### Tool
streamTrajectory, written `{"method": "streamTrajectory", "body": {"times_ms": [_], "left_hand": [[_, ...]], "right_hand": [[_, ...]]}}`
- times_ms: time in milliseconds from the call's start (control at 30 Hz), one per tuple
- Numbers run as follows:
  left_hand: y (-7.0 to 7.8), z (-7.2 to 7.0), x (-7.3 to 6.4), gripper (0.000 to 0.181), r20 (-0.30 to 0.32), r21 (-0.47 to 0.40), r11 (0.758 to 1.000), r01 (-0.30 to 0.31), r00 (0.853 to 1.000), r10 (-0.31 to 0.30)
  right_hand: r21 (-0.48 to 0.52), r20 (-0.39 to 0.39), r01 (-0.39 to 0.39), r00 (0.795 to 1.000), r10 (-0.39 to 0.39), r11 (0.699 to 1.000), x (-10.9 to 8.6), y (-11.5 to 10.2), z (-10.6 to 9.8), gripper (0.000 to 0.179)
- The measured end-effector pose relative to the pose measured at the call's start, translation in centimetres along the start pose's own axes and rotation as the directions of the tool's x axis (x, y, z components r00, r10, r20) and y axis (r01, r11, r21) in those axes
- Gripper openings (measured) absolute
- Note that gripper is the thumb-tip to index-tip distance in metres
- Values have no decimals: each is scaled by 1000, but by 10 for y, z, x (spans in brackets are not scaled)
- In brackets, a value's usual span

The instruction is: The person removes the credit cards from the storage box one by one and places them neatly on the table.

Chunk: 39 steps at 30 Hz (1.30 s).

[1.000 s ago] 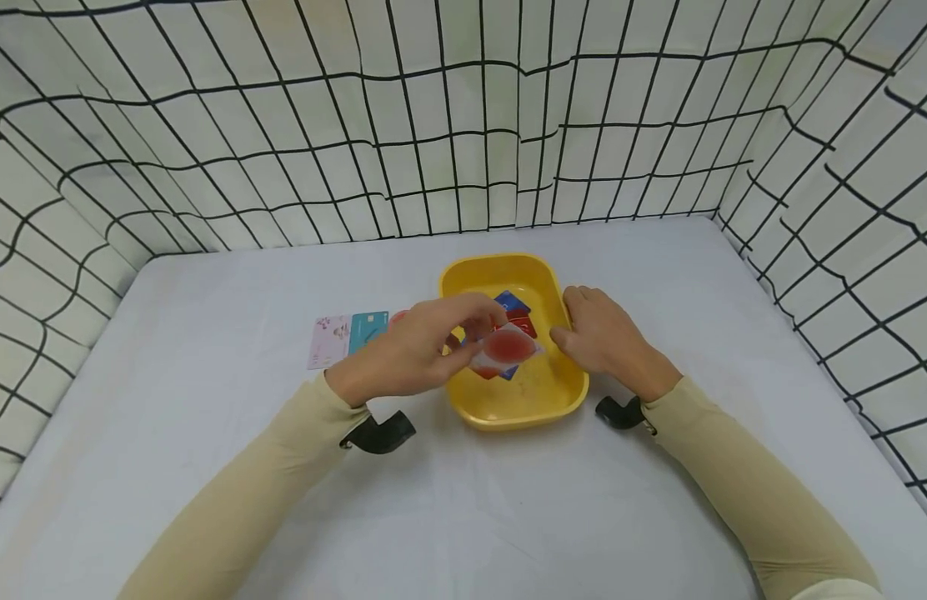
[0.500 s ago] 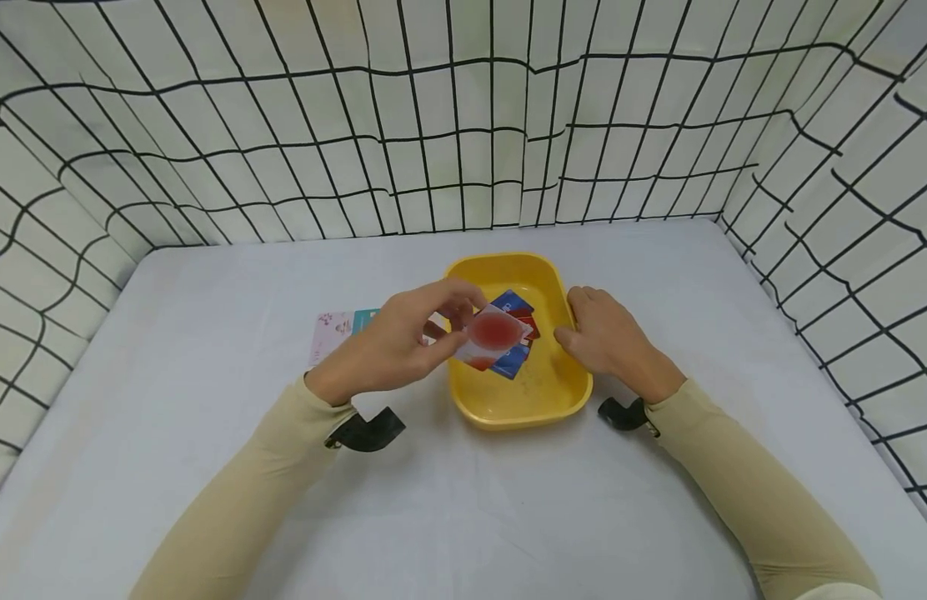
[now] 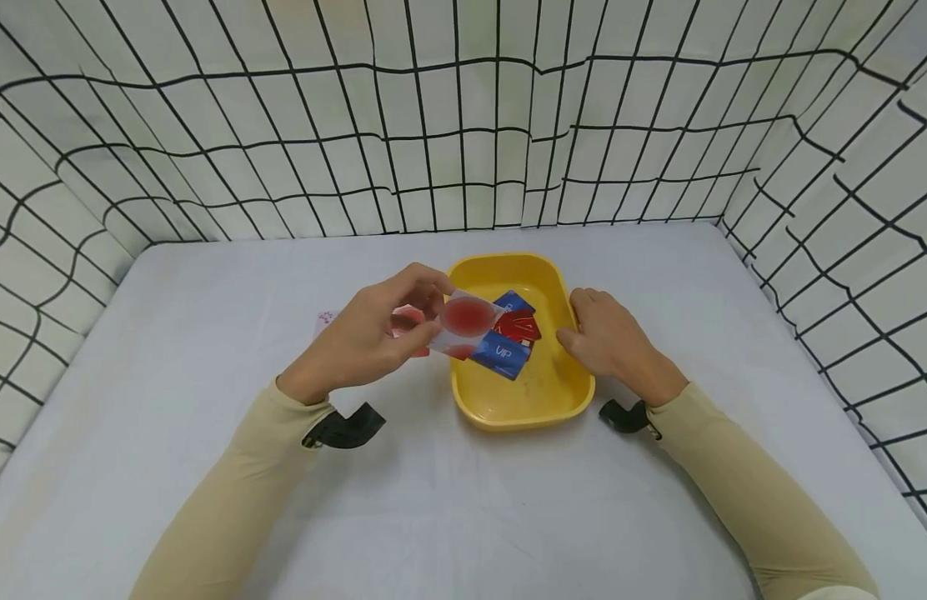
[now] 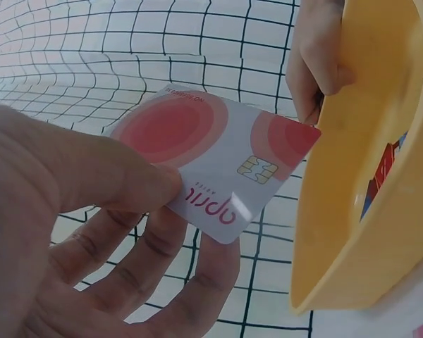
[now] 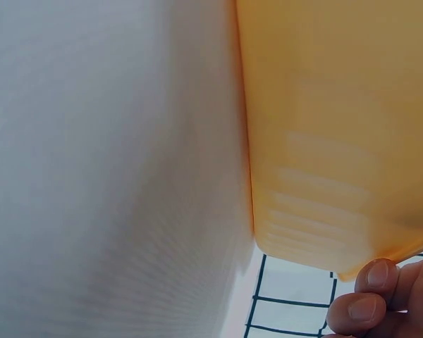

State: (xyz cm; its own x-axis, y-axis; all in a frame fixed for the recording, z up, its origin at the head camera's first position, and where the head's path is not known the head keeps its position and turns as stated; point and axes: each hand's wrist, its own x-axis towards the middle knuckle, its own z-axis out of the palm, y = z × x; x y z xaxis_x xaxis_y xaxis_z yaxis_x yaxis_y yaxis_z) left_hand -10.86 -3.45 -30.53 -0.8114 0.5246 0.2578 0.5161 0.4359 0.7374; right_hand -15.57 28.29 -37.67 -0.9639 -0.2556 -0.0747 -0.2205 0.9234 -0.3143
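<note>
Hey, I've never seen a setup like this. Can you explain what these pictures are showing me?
There's no robot here, just a person using two bare hands. The wide picture comes from a camera worn on the head, looking forward and down. The other two come from cameras on the wrists, each watching that hand's work.

On the white table sits a yellow tray with several blue and red cards overlapping inside. Other cards lie outside it, mostly hidden behind the left hand.

That hand pinches a white card with red circles by its edge; the left wrist view shows its chip. The right hand grips the tray's rim.
</note>
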Motion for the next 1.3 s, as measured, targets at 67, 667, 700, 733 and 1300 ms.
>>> {"method": "streamTrajectory", "body": {"times_ms": [67,667,700,733,1300], "left_hand": [[-3,-1,-2,35,-4,2,1000,8,1000,-8],[-30,-14,-19,34,-32,21,995,98,995,-97],[-30,-15,-20,34,-34,22,994,106,994,-105],[-31,-16,-21,35,-36,25,993,112,993,-111],[-49,-31,-34,41,-125,46,987,152,981,-146]], "right_hand": [[-4,-4,1,1000,-1,1000,0,0,0,33],[-58,-44,20,999,-23,998,0,-1,-1,29],[-60,-46,21,999,-24,998,0,0,-1,30],[-63,-46,21,999,-24,998,0,0,0,30],[-90,-57,26,998,-31,996,-2,0,0,31]]}}
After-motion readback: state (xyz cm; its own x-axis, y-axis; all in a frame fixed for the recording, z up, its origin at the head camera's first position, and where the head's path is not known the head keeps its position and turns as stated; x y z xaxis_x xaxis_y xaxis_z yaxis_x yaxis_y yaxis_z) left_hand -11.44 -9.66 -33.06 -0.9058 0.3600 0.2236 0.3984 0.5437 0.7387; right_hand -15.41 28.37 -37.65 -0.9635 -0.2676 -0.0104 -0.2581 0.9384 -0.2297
